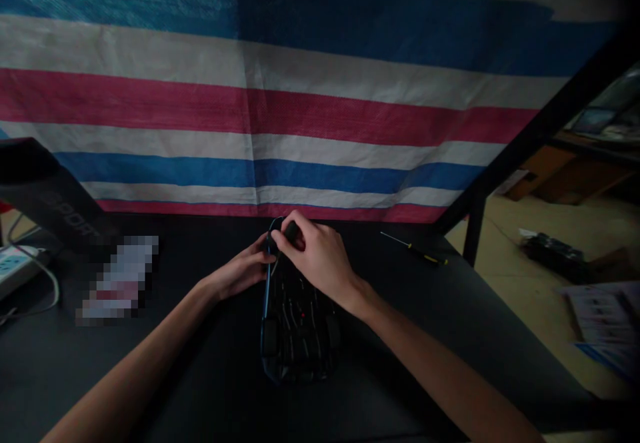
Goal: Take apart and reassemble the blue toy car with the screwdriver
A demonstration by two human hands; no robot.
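Striped woven tarp [350, 120], wheeled toy car [303, 336], right grip [323, 253] on thin-shafted screwdriver [291, 231]

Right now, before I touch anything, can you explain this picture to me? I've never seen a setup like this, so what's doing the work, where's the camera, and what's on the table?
There's no robot here, just a person's two bare hands. The single picture comes from a camera worn on their head, looking forward and down.

On the dark table lies what looks like a toy car, underside up. The left hand touches its far left side. The right hand holds a dark-handled tool, probably a screwdriver, over its far end.

To the right lies a thin screwdriver; at the left edge is a white power strip. A striped sheet hangs behind.
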